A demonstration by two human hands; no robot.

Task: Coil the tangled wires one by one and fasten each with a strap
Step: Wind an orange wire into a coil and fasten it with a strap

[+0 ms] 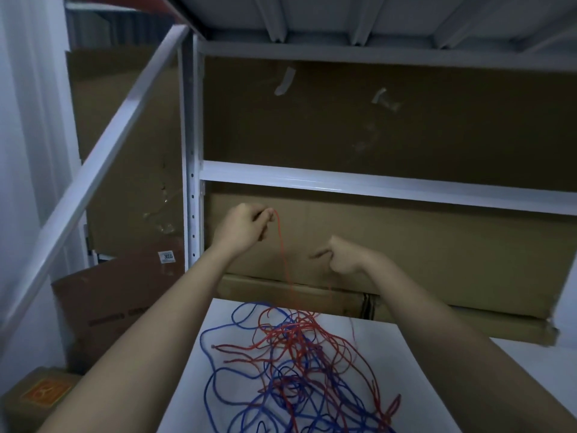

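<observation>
A red wire (282,251) is lifted out of the red-and-blue tangle (293,364) on the white table (193,385), running almost vertically. Its top is pinched by the left hand (246,228). The right hand (343,256), just right, is curled; whether it grips wire cannot be told. No strap or container is seen.

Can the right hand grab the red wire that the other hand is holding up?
Probably yes. The right hand is raised beside the red wire hanging from the left hand, with only open air between them. It looks curled and seems to hold nothing.
</observation>
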